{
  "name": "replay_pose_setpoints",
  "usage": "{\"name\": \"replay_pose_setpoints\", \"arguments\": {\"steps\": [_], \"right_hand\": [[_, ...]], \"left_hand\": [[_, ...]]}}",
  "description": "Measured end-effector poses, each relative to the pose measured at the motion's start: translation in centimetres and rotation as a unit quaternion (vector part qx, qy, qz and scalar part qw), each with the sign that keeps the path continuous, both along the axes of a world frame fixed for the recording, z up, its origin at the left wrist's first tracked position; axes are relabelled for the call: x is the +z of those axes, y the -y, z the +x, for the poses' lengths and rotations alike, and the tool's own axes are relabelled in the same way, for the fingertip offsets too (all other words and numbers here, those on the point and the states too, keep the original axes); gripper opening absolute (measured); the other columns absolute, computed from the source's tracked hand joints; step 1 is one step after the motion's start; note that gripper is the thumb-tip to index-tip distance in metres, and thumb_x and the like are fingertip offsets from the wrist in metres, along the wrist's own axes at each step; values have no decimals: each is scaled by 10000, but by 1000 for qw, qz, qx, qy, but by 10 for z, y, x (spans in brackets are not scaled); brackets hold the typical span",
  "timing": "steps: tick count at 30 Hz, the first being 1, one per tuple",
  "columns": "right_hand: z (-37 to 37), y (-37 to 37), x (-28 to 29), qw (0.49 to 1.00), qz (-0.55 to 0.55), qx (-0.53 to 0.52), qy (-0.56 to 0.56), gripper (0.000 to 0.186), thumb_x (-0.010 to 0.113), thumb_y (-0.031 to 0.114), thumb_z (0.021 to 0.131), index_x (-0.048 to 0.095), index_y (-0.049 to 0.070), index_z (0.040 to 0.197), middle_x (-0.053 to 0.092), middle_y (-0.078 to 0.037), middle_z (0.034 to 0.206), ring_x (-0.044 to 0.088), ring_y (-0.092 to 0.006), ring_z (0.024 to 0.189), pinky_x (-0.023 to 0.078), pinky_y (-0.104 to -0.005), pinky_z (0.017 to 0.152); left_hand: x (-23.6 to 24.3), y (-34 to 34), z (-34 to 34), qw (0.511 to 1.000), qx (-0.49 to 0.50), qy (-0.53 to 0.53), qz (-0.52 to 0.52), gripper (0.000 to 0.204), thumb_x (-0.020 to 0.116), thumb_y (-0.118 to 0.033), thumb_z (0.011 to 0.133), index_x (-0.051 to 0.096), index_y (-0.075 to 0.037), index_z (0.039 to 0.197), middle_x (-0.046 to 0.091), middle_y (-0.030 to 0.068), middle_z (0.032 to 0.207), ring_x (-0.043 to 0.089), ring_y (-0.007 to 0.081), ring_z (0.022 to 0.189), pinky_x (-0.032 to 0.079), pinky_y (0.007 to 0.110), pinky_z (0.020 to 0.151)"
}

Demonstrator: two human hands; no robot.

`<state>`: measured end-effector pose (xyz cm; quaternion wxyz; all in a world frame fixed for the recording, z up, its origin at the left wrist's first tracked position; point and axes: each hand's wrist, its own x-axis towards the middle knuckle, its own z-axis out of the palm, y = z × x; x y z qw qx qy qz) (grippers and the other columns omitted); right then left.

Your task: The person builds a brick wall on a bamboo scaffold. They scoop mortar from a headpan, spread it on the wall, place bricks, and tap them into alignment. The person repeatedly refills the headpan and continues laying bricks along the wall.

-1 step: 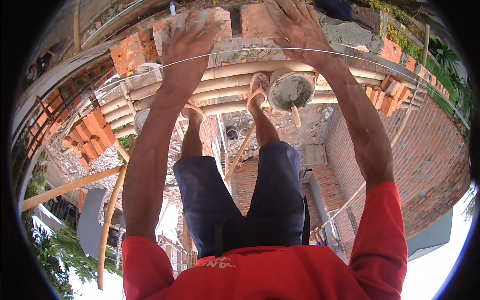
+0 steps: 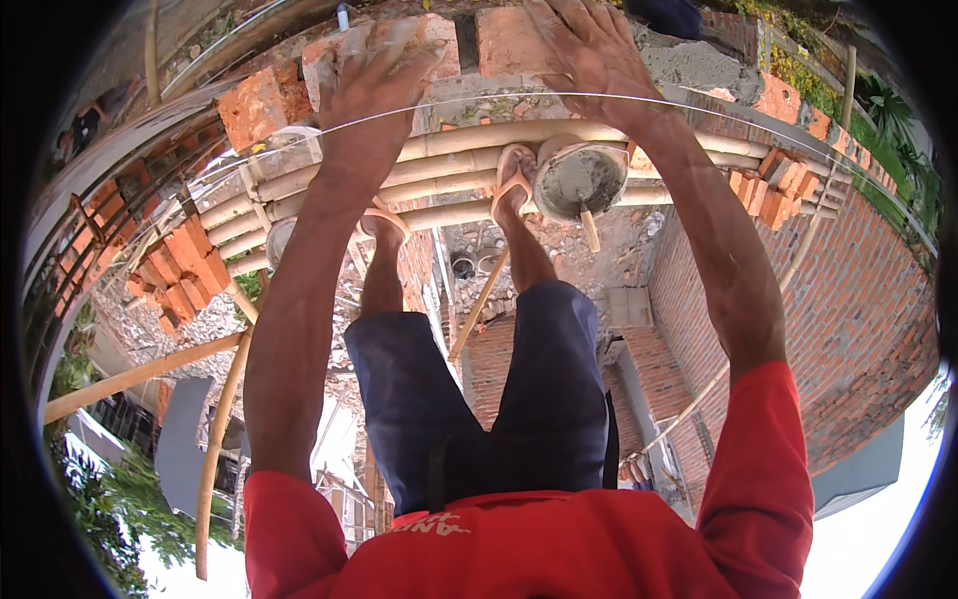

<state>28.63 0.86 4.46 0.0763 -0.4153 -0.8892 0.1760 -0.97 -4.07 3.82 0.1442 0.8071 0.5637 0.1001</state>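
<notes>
My left hand (image 2: 374, 70) lies with outstretched fingers over a brick (image 2: 446, 32) on top of the wall, partly covering it. Over a second brick (image 2: 504, 42), my right hand (image 2: 589, 55) spreads its fingers across the right end. A narrow dark gap separates the two bricks. Both hands are open, palms down. A thin white string (image 2: 459, 97) runs along the wall, crossing the view at my wrists. Grey wet mortar (image 2: 699, 68) lies on the wall right of my right hand. Another brick (image 2: 254, 108) sits at the left.
I stand in sandals on bamboo poles (image 2: 454, 165) high above rubble. A bucket of mortar (image 2: 574, 180) with a wooden handle (image 2: 590, 232) sticking out stands beside my foot. Loose bricks are stacked at the left (image 2: 185, 270) and right (image 2: 773, 190). A brick wall (image 2: 798, 299) rises below right.
Almost nothing differs. Both hands stay on the bricks, and the view has shifted very slightly.
</notes>
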Motion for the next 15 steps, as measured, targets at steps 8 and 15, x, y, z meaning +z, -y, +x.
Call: {"name": "replay_pose_setpoints", "arguments": {"steps": [8,15], "right_hand": [[20,8,16,993,109,-46,-11,736,768,280,831,501,40,1474,500,-209,1474,477,-407,1351,381,-549,1130],[67,136,17,943,74,-321,-49,767,784,339,937,439,28,1547,421,-272,1565,402,-468,1456,358,-605,1169]], "left_hand": [[16,5,32,1000,-2,15,19,637,805,-366,879,595,-298,1476,412,10,1656,351,306,1547,259,673,1232],[-13,-29,100,986,-134,93,46,483,734,-84,871,740,-277,1314,447,51,1636,410,330,1507,280,549,1283]]}}
